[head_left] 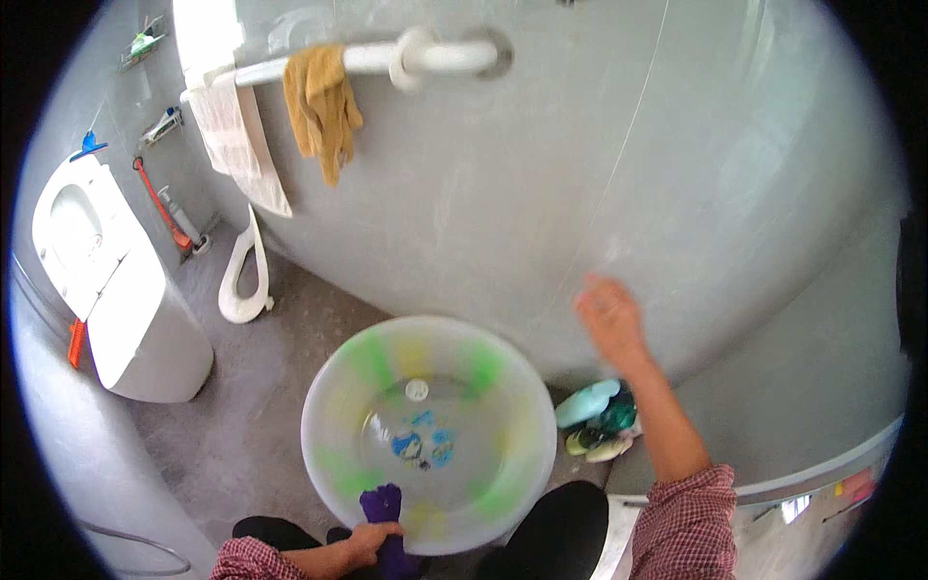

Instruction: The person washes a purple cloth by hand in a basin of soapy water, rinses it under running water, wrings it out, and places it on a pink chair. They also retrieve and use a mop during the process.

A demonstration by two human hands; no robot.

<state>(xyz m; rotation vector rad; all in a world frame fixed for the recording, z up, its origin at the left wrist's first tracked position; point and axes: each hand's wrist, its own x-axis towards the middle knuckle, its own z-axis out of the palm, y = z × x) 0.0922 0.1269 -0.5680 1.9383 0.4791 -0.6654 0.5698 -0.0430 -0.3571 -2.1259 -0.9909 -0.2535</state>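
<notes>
Dull grey floor (pixel 208 435) left of left hand (pixel 365 545); round translucent green-blotched plastic basin (pixel 517 425) just ahead; smooth grey wall (pixel 464 213) beyond. Left hand low, gripping bunched purple cloth (pixel 382 505) at near rim. Right hand (pixel 611 317) raised, fingers curled; contents cannot be told.

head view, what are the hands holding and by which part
The left hand grips a purple cloth just below its upper end. The right hand is too blurred to tell.

Checked sleeves (pixel 684 522), dark red and white, stopped short of the hands (pixel 609 314) — and down below, black trousers (pixel 559 532) showed too!
</notes>
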